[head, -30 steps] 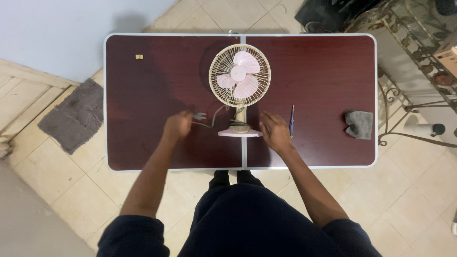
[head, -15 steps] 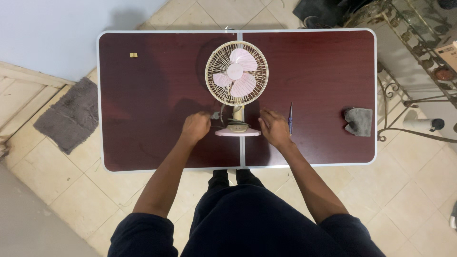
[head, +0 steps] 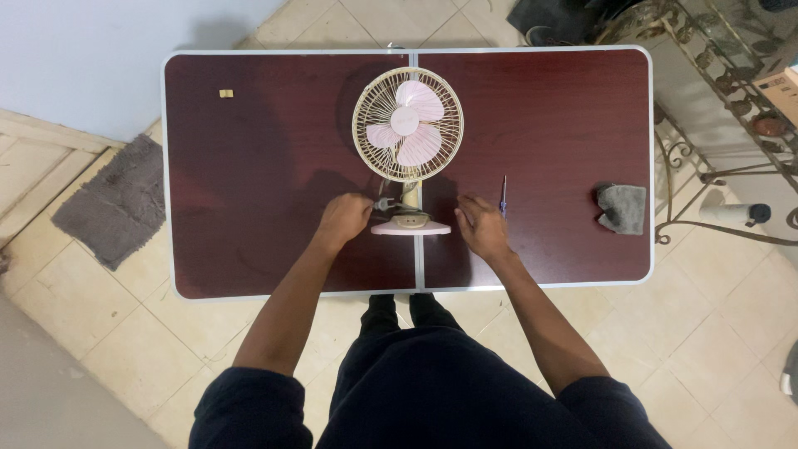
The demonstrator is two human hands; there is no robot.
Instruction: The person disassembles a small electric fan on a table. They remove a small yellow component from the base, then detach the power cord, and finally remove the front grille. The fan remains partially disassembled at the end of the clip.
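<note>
Tabletop: fan faces upward (stem apparently toward person).

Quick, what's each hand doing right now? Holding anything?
Left hand: closed around the plug end of the fan cord, beside the fan's base.
Right hand: open, flat on the table, holding nothing; a screwdriver lies just beside it.

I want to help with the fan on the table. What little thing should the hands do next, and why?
Probably the left hand should lay the plug and its cord down beside the fan. That hand holds the plug right at the pink base, so the cord bunches up against the stand. The right hand rests flat on the table near the screwdriver, free to steady the base.
</note>
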